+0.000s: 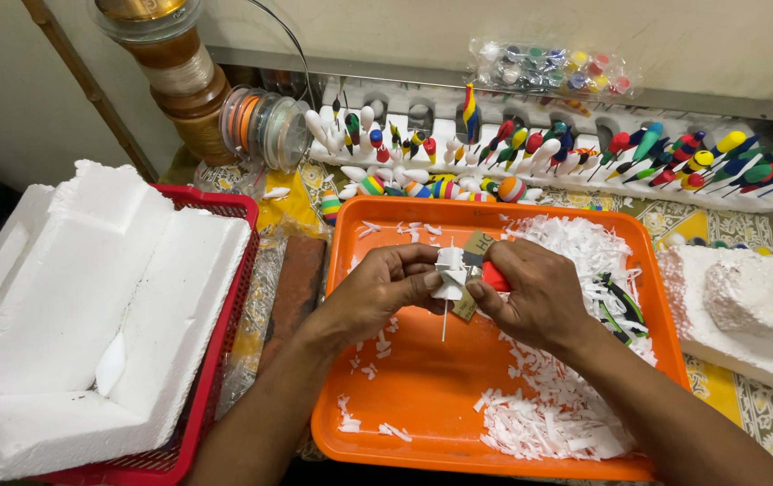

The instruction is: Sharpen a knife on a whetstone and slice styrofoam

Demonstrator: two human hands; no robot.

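White shavings (548, 418) already heap in the orange tray (422, 396). Left hand (377, 290) grips the still blocky foam piece (449, 270) on its stick, while right hand (530, 292) holds a cutter; painted floats (584, 153) wait behind, finished.

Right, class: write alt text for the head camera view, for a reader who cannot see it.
Two hands work over an orange tray strewn with white foam shavings: the left hand holds a small white foam piece on a thin stick, the right hand a red-handled cutter against it. Painted floats line a foam rack behind.
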